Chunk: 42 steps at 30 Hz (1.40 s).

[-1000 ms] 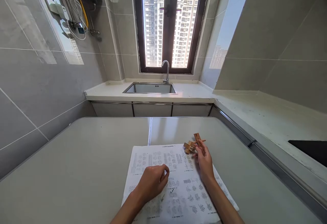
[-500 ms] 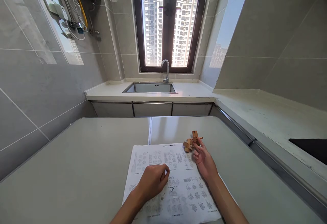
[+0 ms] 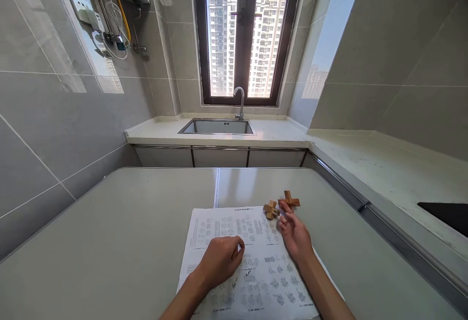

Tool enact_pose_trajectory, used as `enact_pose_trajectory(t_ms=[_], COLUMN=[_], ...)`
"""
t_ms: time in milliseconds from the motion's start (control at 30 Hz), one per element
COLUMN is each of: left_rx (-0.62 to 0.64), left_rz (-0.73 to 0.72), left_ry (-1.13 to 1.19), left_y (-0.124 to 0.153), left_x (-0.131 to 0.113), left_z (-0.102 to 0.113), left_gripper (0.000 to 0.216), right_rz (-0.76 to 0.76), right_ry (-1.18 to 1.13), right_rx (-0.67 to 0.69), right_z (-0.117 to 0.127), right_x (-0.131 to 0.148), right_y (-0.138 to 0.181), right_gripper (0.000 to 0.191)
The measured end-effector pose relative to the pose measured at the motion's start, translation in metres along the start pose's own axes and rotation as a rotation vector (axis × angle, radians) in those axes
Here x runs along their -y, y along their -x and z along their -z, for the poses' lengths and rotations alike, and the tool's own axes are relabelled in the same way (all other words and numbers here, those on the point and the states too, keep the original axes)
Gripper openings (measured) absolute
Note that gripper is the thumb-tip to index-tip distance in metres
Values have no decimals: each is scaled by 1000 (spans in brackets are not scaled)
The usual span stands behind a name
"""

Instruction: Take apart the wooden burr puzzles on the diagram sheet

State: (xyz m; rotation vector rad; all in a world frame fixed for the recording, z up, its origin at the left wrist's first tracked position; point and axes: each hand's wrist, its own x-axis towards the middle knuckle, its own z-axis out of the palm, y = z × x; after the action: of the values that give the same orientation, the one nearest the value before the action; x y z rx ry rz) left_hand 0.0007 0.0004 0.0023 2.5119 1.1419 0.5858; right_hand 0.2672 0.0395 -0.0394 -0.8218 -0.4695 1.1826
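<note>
Item 1. Printed sheet [image 3: 263, 271]: white paper covered in small diagrams. It lay flat on the grey bench [image 3: 127, 232], with its near edge towards the person. All places below are reckoned from this sheet.

Item 2. Left hand [image 3: 221, 256]: it rested on the sheet, left of its middle. The fingers were curled in, with the thumb closed against the forefinger. Whether anything was pinched inside, I could not tell.

Item 3. Right hand [image 3: 294, 232]: it lay over the sheet's far right part, palm partly up. The fingers were loosely parted and gripped nothing. The fingertips [image 3: 283, 206] reached to the sheet's far right corner, just beside the two wooden pieces. Whether they touched either piece, I could not tell.

Item 4. Wooden cross piece [image 3: 289, 199]: light brown, with its bars interlocked. It sat on the bare bench just beyond the sheet's far right corner.

Item 5. Smaller wooden piece [image 3: 271, 209]: the same wood. It lay on the sheet's far edge, just left of the cross piece.

Item 6. Steel sink [image 3: 217, 126] with a curved tap [image 3: 239, 101]: set in a pale worktop well beyond the sheet's far edge, under a dark-framed window [image 3: 248, 32].
</note>
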Motion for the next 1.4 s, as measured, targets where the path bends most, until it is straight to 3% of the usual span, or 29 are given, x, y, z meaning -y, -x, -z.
enact_pose_trajectory(t_ms=[200,367,467,633,700,800,967,1033,1167,1300,1400], left_rx=[-5,-13,-33,-148,-228,-321,-326,-308,-334,-405,-398], left_rz=[-9,-4,33,146,187,227,202,186,177,181,188], left_ry=[-8,23,66,184,242,327,477,506,491,484,469], left_y=[0,1,2,1,0,-2,-3,-2,-2,-3,-3], left_x=[-1,0,0,-1,0,1,2,1,-3,-5,-6], left_z=[0,-1,-1,-1,-1,0,-1,0,3,7,7], left_gripper=[13,14,13,11,20,50,113,113,92,87,86], right_rz=[102,364,457,526,531,530,521,499,447,395,229], right_ry=[316,685,858,984,1016,1044,1007,998,978,917,817], right_rx=[-53,-12,75,310,392,509,704,773,833,758,700], right_z=[-9,-21,-25,-34,-37,-42,-46,-47,-51,-53,-52], right_x=[-3,-3,-4,-11,-14,-18,-20,-20,-17,-12,-12], right_y=[7,23,34,51,56,62,68,70,73,72,69], right_gripper=[43,36,28,29,29,26,28,29,29,27,37])
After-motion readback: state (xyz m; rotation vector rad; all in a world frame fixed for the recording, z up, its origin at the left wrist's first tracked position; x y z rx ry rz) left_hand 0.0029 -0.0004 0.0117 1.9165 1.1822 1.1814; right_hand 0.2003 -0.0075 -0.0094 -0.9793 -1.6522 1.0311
